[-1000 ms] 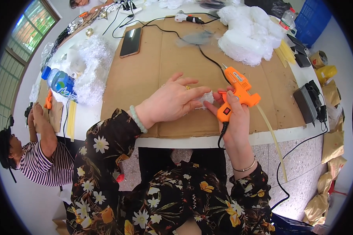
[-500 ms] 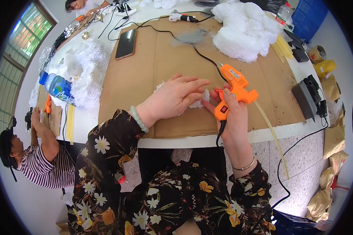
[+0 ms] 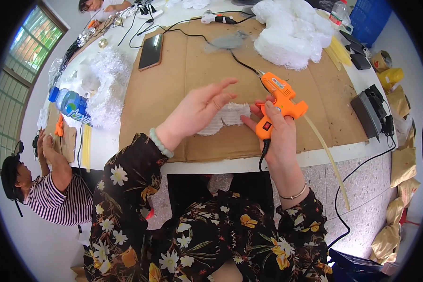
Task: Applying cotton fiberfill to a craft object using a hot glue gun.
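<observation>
My right hand is wrapped round an orange hot glue gun, its nozzle tilted up and away. A pale glue stick sticks out of its back end and droops past the table edge. On the brown cardboard sheet lies a torn, whitish ridged piece that looks like corrugated card. Fingertips of my right hand reach the piece's right edge. My left hand hovers over its left part, fingers stretched out and holding nothing; it hides some of the piece.
A phone lies at the far left of the cardboard, fluffy white material at the far right. A blue-capped bottle stands left. Black cables cross the table. A person in stripes works at the left; another sits far back.
My left hand has lifted off the ridged piece and moved left, uncovering more of it. The glue gun stays in my right hand, nearly where it was.
</observation>
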`<state>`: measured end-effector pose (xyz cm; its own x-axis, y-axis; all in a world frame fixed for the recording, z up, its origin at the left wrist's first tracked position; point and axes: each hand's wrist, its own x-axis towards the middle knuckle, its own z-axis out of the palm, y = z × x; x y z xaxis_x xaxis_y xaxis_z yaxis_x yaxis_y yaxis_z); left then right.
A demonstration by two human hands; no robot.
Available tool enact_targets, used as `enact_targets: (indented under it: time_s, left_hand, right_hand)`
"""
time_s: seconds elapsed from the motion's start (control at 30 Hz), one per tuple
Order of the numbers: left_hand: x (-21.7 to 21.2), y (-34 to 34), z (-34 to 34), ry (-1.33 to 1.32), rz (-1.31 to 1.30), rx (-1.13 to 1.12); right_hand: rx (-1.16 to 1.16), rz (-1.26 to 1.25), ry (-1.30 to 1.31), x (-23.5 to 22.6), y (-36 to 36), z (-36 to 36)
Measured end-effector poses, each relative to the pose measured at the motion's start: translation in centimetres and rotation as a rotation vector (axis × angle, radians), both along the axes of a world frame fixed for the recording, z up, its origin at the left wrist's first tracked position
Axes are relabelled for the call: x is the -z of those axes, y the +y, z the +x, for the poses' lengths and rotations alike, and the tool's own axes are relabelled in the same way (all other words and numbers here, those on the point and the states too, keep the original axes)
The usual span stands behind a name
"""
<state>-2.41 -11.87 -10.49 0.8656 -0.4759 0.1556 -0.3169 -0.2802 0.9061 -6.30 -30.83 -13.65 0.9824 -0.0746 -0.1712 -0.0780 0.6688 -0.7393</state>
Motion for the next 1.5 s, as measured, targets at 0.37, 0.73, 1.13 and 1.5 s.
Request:
enact_targets:
  time_s: [0.37, 0.73, 1.13, 1.5]
  left_hand:
    - [0.7, -2.1, -0.9, -0.822, 0.629, 0.11]
    - [1.7, -2.6, -2.2, -0.851, 0.669, 0.096]
    - [-6.9, -6.7, -13.7, -0.719, -0.132, 0.786]
    - [-7.8, -3.4, -16.0, -0.215, -0.705, 0.91]
  right_hand:
    - [-0.006, 0.015, -0.036, 0.1, 0.0, 0.1]
    - [0.009, 0.026, -0.079, 1.1, -0.1, 0.4]
    - [0.072, -0.063, -0.142, -1.6, -1.0, -0.5]
    - [0.076, -0.178, -0.163, -2.6, -0.8, -1.0]
